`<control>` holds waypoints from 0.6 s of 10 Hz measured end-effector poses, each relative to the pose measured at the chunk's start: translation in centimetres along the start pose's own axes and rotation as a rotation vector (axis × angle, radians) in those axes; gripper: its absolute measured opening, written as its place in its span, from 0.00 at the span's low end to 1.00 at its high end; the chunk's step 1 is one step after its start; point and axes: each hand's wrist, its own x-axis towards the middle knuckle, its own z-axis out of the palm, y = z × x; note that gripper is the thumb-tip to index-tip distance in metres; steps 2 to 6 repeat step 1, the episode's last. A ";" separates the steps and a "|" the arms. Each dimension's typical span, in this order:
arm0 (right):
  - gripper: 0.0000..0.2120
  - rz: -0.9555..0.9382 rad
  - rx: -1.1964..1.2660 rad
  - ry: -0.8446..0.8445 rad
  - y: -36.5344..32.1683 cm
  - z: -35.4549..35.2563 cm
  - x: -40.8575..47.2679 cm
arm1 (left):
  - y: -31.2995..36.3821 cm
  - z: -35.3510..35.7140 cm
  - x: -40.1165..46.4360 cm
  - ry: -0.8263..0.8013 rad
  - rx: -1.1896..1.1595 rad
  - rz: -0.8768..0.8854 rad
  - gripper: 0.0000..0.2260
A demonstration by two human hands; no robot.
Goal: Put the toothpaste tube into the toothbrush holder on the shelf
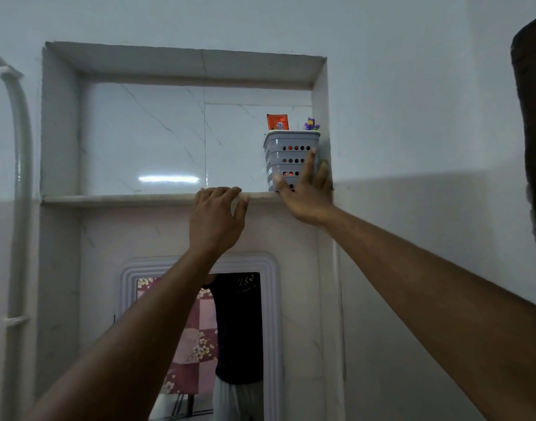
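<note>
Upright, orange toothpaste tube (277,122) in grey holder (286,153), right hand (306,189) fingers spread against it, left hand (216,217) empty.

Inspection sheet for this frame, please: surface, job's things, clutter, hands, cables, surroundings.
Surface: stone shelf in a tiled wall niche.
Job's things: grey perforated toothbrush holder stands at the shelf's right end; orange toothpaste tube sticks up out of it.
Clutter: a purple item also pokes out of the holder.
Hands: left hand rests its fingers on the shelf edge, holding nothing; right hand lies open against the holder's front.
Cables: nothing seen.
Surroundings: white pipe at left, framed mirror below the shelf.
</note>
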 end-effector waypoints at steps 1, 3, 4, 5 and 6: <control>0.50 -0.108 0.073 0.122 0.9 -1.2 -1.8 | 0.6 -1.4 0.6 -0.100 0.002 -0.027 0.25; 0.50 -0.108 0.073 0.122 0.9 -1.2 -1.8 | 0.6 -1.4 0.6 -0.100 0.002 -0.027 0.25; 0.50 -0.108 0.073 0.122 0.9 -1.2 -1.8 | 0.6 -1.4 0.6 -0.100 0.002 -0.027 0.25; 0.50 -0.108 0.073 0.122 0.9 -1.2 -1.8 | 0.6 -1.4 0.6 -0.100 0.002 -0.027 0.25; 0.50 -0.108 0.073 0.122 0.9 -1.2 -1.8 | 0.6 -1.4 0.6 -0.100 0.002 -0.027 0.25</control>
